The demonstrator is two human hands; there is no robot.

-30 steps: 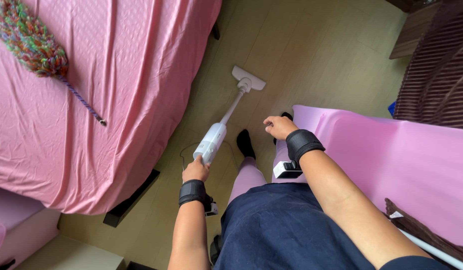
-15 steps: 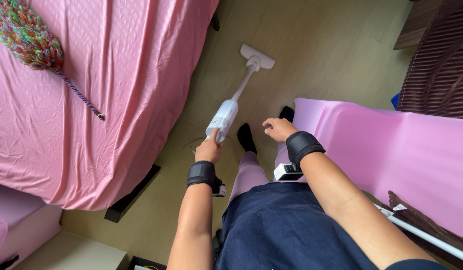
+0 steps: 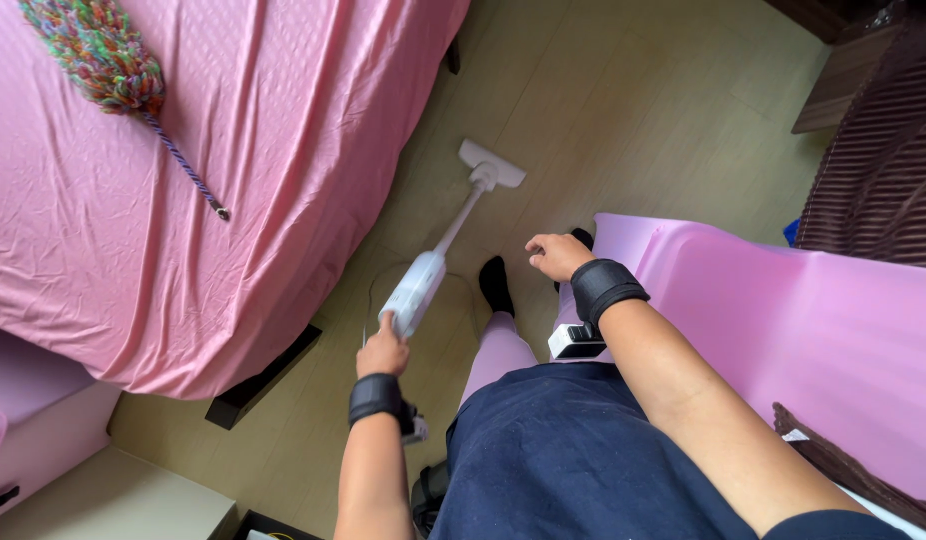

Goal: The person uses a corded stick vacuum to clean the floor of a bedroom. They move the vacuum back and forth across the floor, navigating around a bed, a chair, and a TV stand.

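At the far left a bed (image 3: 133, 230) draped in a pink sheet fills the view, with a multicoloured duster (image 3: 103, 55) lying on top, its twisted cord handle trailing toward the bed's edge. Just beside the bed, over the pale wooden floor (image 3: 623, 110), runs the white stick vacuum (image 3: 423, 280): its flat head (image 3: 491, 165) sits on the floor near the foot of the bed, the tube slanting back to the body. The left hand (image 3: 383, 352), a black band on its wrist, has its fingers closed around the vacuum's handle at the near end, holding it firmly.

To work this stretch well, I judge the head should stay flat against the boards and travel in straight, overlapping passes along the bed's edge, with the wrist low enough that the head does not lift at the far reach. The hanging pink sheet falls close to the tube, so steering a little clear of it would keep the cloth from being drawn in.

Further right, black-socked feet stand on the floor. The right hand (image 3: 558, 255), also banded, hangs free with loosely curled fingers and holds nothing, beside a pink mat (image 3: 783, 310) at the right. A dark slatted cabinet (image 3: 873, 170) stands in the far right corner.
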